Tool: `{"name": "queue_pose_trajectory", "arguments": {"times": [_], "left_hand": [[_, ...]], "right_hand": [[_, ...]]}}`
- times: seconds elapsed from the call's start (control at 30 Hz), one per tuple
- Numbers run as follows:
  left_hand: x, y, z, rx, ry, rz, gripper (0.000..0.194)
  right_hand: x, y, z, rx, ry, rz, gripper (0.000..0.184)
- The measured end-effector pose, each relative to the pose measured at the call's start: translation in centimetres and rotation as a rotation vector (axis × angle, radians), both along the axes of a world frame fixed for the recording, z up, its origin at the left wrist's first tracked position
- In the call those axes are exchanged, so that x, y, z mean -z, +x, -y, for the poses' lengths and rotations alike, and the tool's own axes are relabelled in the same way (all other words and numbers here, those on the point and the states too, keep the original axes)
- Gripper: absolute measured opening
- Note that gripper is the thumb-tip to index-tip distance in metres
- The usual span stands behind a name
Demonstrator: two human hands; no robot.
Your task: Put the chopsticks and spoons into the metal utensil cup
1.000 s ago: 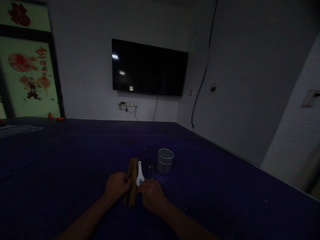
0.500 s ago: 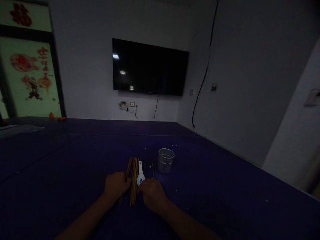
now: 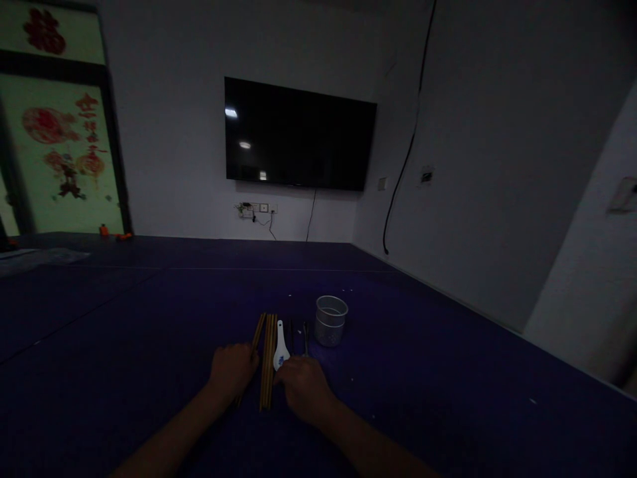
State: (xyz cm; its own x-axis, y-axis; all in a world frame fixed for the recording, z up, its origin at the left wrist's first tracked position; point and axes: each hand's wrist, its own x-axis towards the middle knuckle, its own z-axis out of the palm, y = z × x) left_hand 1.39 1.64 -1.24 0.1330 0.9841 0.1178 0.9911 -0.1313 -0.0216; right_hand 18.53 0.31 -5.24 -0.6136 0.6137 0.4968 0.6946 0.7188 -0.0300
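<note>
Several wooden chopsticks (image 3: pixel 268 345) lie in a row on a dark purple surface (image 3: pixel 448 385). My left hand (image 3: pixel 230 370) is curled on the leftmost chopstick (image 3: pixel 257 330), which is angled away from the others. My right hand (image 3: pixel 302 387) rests closed beside the bundle, its fingers over the lower end of a white ceramic spoon (image 3: pixel 280 342) and some dark utensils (image 3: pixel 304 334). What those fingers hold is hidden. A small metal cup (image 3: pixel 329 320) stands upright just right of the utensils.
A wall-mounted black TV (image 3: pixel 298 135) and wall sockets (image 3: pixel 255 209) lie ahead. A door with red paper decorations (image 3: pixel 62 146) is at the far left, with small orange objects (image 3: pixel 110 232) at its foot. A black cable (image 3: pixel 404 153) runs down the right wall.
My left hand has pulled one chopstick out of the bundle, leftwards and at an angle. My right hand stays almost where it was.
</note>
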Motion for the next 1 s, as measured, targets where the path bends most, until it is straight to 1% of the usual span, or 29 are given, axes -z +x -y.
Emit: {"name": "queue_pose_trajectory", "arguments": {"times": [0.13,0.4,0.53,0.67,0.8,1.0], "left_hand": [[-0.3,0.1,0.0,-0.006,-0.019,-0.012,0.035],[-0.6,-0.1,-0.2,0.033,-0.047,-0.085,0.034],[-0.6,-0.2,-0.2,0.094,-0.047,-0.131,0.031],[-0.4,-0.2,-0.1,0.138,-0.044,-0.150,0.032],[-0.3,-0.3,-0.3,0.122,-0.041,-0.132,0.032],[-0.5,-0.9,-0.5,0.103,-0.032,-0.086,0.033]], "right_hand": [[0.2,0.0,-0.1,-0.012,0.003,0.008,0.030],[0.3,-0.1,-0.2,-0.017,0.003,0.027,0.029],[0.0,0.0,-0.1,0.000,-0.010,0.036,0.027],[0.0,0.0,-0.1,-0.004,-0.022,0.028,0.029],[0.0,0.0,-0.1,-0.025,-0.012,0.017,0.029],[0.1,0.1,-0.2,-0.017,0.007,0.004,0.028]]}}
